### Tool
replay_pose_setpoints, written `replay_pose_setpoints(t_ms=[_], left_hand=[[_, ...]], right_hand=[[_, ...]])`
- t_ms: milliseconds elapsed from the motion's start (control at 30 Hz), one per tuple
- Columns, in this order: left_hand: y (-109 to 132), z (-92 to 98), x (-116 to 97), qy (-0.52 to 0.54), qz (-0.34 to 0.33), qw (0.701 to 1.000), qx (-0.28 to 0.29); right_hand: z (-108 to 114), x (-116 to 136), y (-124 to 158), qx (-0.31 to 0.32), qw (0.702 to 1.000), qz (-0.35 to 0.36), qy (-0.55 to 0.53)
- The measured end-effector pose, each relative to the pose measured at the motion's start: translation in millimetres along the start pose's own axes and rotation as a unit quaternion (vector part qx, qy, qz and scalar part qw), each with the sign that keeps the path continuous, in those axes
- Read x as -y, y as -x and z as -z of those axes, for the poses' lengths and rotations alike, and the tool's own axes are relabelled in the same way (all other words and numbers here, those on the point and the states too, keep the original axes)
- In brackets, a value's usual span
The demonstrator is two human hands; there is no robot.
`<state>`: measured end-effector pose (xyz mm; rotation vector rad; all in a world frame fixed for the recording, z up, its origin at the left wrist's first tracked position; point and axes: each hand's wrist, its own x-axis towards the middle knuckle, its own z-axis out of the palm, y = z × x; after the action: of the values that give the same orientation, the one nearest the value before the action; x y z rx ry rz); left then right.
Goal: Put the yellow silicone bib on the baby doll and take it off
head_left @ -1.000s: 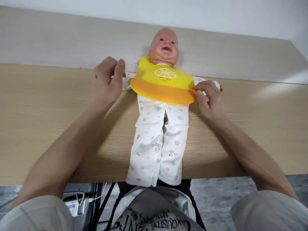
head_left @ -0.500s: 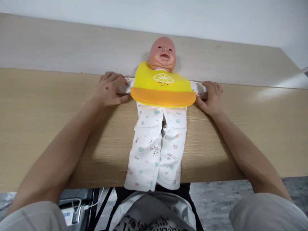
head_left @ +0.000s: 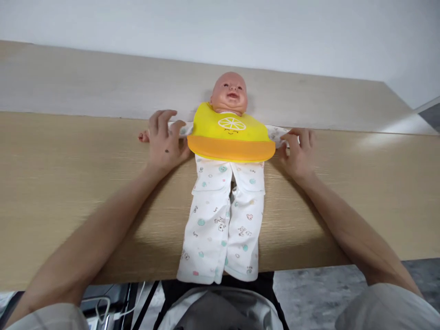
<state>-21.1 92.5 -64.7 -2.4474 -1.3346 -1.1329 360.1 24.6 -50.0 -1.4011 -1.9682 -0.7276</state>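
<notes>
A baby doll (head_left: 229,93) lies on its back on the wooden table, arms stretched out sideways. It wears a white printed outfit (head_left: 213,220) and a yellow bib (head_left: 209,121) with a citrus slice design and an orange pocket (head_left: 231,148). My left hand (head_left: 167,142) is beside the doll's arm at the left, fingers raised and apart, with the doll's small hand (head_left: 143,136) showing past it. At the right, my right hand (head_left: 298,151) has its thumb and fingers curled at the end of the doll's sleeve (head_left: 277,134), appearing to pinch it.
The table (head_left: 62,197) stretches to both sides, with a paler strip (head_left: 103,87) behind it against a white wall (head_left: 220,32). The doll's trouser legs reach over the front edge. Below at the left are a dark case and a white cable (head_left: 132,308).
My left hand has loosened from the doll's left-side sleeve and moved inward, uncovering the doll's hand. My right hand has shifted slightly inward along the other sleeve. The view has tilted up a little.
</notes>
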Motion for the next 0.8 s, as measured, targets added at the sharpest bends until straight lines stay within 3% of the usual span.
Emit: replay_pose_setpoints(t_ms=[67, 200, 267, 333, 400, 500, 800], left_hand=[[1.2, -2.6, -12.4, 0.009, -0.032, 0.999, -0.009], [2.8, -6.7, -13.5, 0.012, -0.006, 0.999, -0.046], [2.7, -6.9, -9.3, 0.015, 0.005, 0.999, -0.048], [2.1, -5.8, -8.2, 0.021, 0.013, 0.999, -0.035], [1.3, -3.9, -11.1, 0.018, 0.017, 0.999, -0.025], [0.6, -1.3, -16.7, -0.001, 0.019, 0.999, -0.025], [1.1, -3.8, -12.2, -0.044, -0.034, 0.998, -0.032]], right_hand=[[27.1, 27.1, -7.3, -0.062, 0.988, 0.101, -0.094], [92.5, 89.0, -16.1, -0.006, 0.939, 0.261, -0.226], [116.9, 116.7, -11.7, -0.018, 0.907, 0.275, -0.318], [131.7, 139.3, -0.6, 0.06, 0.884, 0.308, -0.346], [139.4, 155.3, 13.5, 0.186, 0.871, 0.347, -0.295], [147.4, 165.9, 29.2, 0.289, 0.875, 0.33, -0.205], [175.2, 145.6, 34.4, 0.363, 0.843, 0.339, -0.208]])
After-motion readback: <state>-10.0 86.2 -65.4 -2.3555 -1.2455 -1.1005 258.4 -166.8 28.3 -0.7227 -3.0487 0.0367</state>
